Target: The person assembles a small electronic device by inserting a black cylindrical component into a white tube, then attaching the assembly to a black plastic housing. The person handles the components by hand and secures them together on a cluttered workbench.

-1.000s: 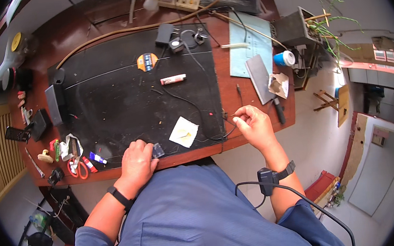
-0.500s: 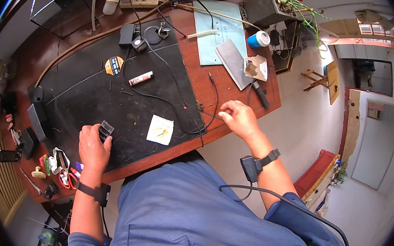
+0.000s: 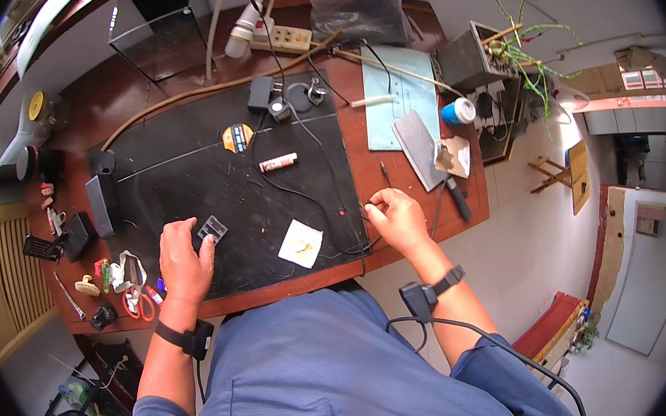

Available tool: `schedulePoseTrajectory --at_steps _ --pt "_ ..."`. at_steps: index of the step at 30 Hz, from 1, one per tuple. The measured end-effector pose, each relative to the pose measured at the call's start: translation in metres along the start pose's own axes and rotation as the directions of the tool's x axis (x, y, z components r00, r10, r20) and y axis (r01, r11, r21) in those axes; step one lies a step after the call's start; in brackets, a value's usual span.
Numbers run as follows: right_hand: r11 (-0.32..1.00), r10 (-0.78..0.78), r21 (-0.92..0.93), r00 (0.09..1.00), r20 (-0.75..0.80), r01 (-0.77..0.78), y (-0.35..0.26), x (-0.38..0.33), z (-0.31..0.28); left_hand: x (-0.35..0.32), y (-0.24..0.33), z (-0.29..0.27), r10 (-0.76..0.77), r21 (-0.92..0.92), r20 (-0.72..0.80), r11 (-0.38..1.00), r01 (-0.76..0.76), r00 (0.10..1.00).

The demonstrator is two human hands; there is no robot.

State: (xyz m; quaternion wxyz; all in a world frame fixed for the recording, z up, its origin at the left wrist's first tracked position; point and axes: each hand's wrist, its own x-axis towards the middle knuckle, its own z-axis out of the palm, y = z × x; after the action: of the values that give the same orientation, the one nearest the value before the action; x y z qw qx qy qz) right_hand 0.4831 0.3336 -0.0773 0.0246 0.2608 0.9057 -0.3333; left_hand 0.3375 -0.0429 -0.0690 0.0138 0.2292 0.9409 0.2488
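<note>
My left hand (image 3: 184, 260) rests over the dark mat, fingers apart, holding nothing. Its thumb tip is at the lower edge of a small clear-and-dark plastic case (image 3: 212, 230); whether they touch is unclear. At the mat's right edge, my right hand (image 3: 399, 221) has thumb and index finger pinched together. A small dark bit shows at those fingertips, too small to name. A thin black cable (image 3: 329, 248) runs across the mat toward this hand. Between the hands lies a white paper square (image 3: 301, 243) with a yellowish mark. Farther off is a white-and-red tube (image 3: 278, 162).
Black power adapters (image 3: 260, 94) and a power strip (image 3: 280, 40) are at the back. To the right are a grey-bladed cleaver (image 3: 419, 150), a blue can (image 3: 458, 111) and a potted plant (image 3: 479, 54). Red-handled scissors (image 3: 147, 307) and small tools lie at left.
My left hand has come off the plastic case, its fingers now apart. My right thumb and index finger have closed at the mat's edge. The whole view has shifted.
</note>
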Motion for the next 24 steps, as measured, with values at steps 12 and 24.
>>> schedulePoseTrajectory --at_steps 12,24 --pt "0.374 -0.35 0.794 0.721 0.599 -0.478 -0.178 0.026 -0.045 0.075 0.098 -0.094 0.218 -0.864 0.202 0.498 0.069 0.955" --pt "0.447 -0.326 0.665 0.583 0.744 -0.598 -0.226 0.049 -0.006 0.073 0.059 -0.092 0.065 -0.915 0.235 0.351 0.198 0.97"
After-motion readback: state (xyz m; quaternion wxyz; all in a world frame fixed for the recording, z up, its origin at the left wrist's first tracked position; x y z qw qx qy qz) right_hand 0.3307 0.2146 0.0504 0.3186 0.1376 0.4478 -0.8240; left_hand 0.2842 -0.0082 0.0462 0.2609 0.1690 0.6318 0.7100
